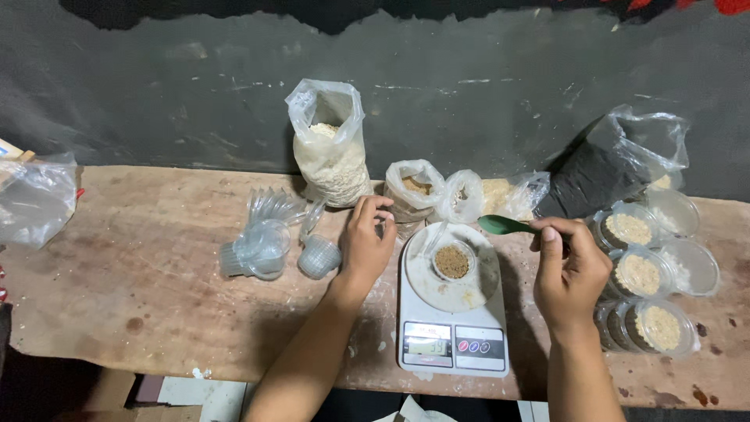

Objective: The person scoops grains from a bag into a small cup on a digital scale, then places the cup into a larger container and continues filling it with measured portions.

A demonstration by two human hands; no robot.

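Scale [453, 312] sits mid-desk [156, 273], carrying a cup [451, 261] of brown grains so each portion reads true. Right hand [570, 270] pinches a green spoon [504, 225] above the scale's far edge; left hand [367, 242], left of it, curls its grip on a bag [412, 187].

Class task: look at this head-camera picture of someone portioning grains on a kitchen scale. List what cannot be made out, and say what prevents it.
- Head view: the left hand hides the lower part of the small clear bag of brown grains.
- The green plastic spoon: its handle is hidden inside the right hand.
- The white digital kitchen scale: its display is too small to make out.
- The crumpled clear plastic bag is cut off by the left edge.
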